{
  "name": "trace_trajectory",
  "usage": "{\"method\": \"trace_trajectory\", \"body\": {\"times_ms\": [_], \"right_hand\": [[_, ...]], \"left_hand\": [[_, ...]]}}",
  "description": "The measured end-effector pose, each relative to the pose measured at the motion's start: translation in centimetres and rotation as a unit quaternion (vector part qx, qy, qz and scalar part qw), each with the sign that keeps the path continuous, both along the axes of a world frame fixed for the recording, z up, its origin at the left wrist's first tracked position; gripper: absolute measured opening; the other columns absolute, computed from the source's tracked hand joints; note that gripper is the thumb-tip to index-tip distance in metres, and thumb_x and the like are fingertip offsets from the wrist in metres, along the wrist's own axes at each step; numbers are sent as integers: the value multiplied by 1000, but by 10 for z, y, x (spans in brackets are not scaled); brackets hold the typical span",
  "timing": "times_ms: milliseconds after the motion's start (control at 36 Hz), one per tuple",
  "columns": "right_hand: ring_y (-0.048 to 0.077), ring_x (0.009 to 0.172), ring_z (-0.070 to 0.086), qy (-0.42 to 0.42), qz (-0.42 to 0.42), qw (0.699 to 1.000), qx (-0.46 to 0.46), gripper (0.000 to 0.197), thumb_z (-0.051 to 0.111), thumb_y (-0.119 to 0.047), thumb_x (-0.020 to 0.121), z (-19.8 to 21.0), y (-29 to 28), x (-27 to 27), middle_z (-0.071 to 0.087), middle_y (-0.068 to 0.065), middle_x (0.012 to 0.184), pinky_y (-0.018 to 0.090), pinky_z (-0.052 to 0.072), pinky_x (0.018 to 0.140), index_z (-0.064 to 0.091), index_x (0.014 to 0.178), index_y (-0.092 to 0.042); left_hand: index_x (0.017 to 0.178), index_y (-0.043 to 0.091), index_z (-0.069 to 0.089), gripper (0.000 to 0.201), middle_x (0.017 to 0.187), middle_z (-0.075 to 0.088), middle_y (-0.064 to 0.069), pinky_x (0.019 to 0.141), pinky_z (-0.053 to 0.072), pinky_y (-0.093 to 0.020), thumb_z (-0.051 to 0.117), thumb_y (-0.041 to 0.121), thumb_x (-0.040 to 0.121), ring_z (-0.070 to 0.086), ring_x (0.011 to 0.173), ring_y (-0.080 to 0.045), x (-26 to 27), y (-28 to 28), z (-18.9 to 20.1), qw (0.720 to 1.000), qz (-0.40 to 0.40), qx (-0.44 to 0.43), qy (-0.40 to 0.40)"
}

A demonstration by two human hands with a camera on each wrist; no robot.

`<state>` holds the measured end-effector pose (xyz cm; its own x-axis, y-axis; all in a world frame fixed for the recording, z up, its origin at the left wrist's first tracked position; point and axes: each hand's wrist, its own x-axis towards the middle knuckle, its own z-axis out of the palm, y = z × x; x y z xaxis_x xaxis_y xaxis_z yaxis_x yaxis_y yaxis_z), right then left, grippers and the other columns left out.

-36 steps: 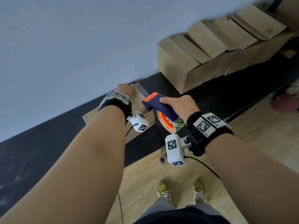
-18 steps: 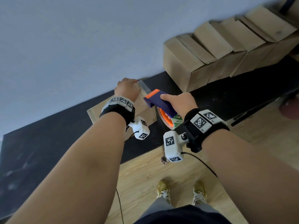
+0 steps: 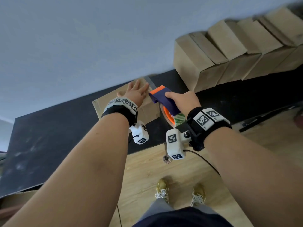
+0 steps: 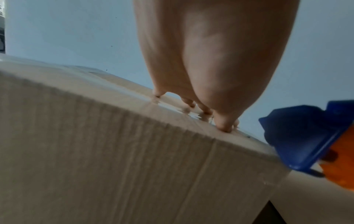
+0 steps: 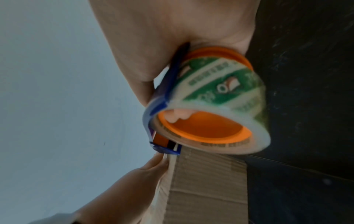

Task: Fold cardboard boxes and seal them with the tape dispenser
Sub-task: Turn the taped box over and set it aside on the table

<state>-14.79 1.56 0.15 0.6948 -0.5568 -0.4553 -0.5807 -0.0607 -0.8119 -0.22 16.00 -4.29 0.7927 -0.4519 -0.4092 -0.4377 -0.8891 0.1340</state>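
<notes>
A brown cardboard box (image 3: 147, 110) stands on the black table against the wall. My left hand (image 3: 136, 92) lies flat on its top with the fingers spread and straight, pressing the taped seam; in the left wrist view the fingertips (image 4: 224, 127) touch the glossy tape on the box (image 4: 114, 151). My right hand (image 3: 182, 100) grips the blue and orange tape dispenser (image 3: 164, 99), whose head sits at the box's right top edge. The clear roll with a green label (image 5: 220, 97) hangs under my right hand, over the box (image 5: 206, 181).
A row of several folded cardboard boxes (image 3: 229, 54) leans along the wall at the far right of the black table (image 3: 49, 140). A grey wall (image 3: 82, 38) rises directly behind the box. Below the table edge lie wooden floor (image 3: 147, 169) and my shoes.
My left hand has gone from curled over the box's far edge to lying flat with spread fingers on the top. The dispenser has stayed at the box's right edge.
</notes>
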Motion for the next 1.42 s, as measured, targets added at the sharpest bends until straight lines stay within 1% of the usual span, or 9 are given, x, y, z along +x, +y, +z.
{"method": "trace_trajectory", "body": {"times_ms": [167, 306, 583, 667, 750, 861, 1222, 1278, 1417], "right_hand": [[28, 89, 67, 9, 13, 1000, -10, 39, 71, -44, 78, -6, -1, -12, 70, 13, 90, 36, 51, 75, 57, 71, -8], [27, 90, 67, 16, 12, 1000, 3, 38, 71, -45, 79, -11, -6, -23, 70, 11, 88, 41, 53, 86, 56, 71, -11], [21, 81, 65, 36, 16, 999, 38, 30, 71, -38, 82, -22, -14, -47, 64, 2, 78, 37, 54, 84, 54, 72, -16], [20, 78, 63, 43, 19, 998, 35, 32, 70, -38, 82, -23, -12, -44, 64, 3, 76, 36, 54, 83, 53, 70, -14], [25, 89, 67, 44, 9, 997, 63, 33, 71, -40, 81, -26, -8, -43, 69, 8, 86, 39, 53, 88, 57, 73, -12], [25, 92, 67, 48, 1, 996, 81, 34, 71, -41, 83, -30, -7, -40, 67, 6, 85, 39, 54, 92, 54, 74, -12], [26, 93, 64, 55, -8, 997, 57, 36, 71, -42, 79, -33, -3, -19, 62, 4, 81, 42, 52, 94, 51, 70, -13], [25, 92, 64, 59, -16, 996, 61, 37, 72, -43, 78, -34, -4, -16, 64, 6, 87, 41, 52, 92, 54, 74, -12], [25, 91, 66, 65, -46, 992, 98, 49, 74, -42, 72, -36, -6, -8, 69, 8, 98, 40, 54, 91, 66, 102, -5]], "left_hand": [[146, 54, 6, 47, 160, -10, 12, 105, 6, -73, 21, 39, 104, -11, 148, -19, -5, 0, -2, 1000, 9, -6, -6], [146, 53, 7, 47, 161, -8, 11, 105, 6, -75, 21, 37, 104, -11, 148, -21, -5, -2, 1, 1000, 21, -4, 7], [148, 49, 9, 48, 162, -4, 4, 112, 2, -63, 18, 33, 104, -9, 148, -25, -13, -9, 0, 999, 47, -13, -10], [149, 47, 12, 49, 162, -5, 3, 113, -1, -62, 21, 38, 101, -12, 147, -26, -17, -14, 2, 998, 66, -25, -4], [148, 46, 18, 52, 162, -6, 2, 112, -3, -62, 30, 48, 97, -15, 147, -28, -20, -18, 3, 998, 63, -25, 7], [149, 45, 13, 67, 161, -7, 6, 113, -5, -58, 37, 62, 89, -14, 147, -24, -23, -18, 2, 994, 96, -42, 4], [149, 46, 10, 66, 161, -8, 4, 113, -7, -57, 34, 63, 90, -16, 146, -26, -29, -18, -12, 992, 102, -62, -31], [149, 46, 10, 65, 161, -8, 4, 112, -8, -57, 34, 63, 91, -16, 146, -26, -29, -18, -14, 992, 103, -66, -34], [150, 46, 9, 65, 161, -8, 4, 114, -6, -57, 33, 62, 92, -15, 147, -26, -28, -18, -15, 992, 102, -61, -41]]}}
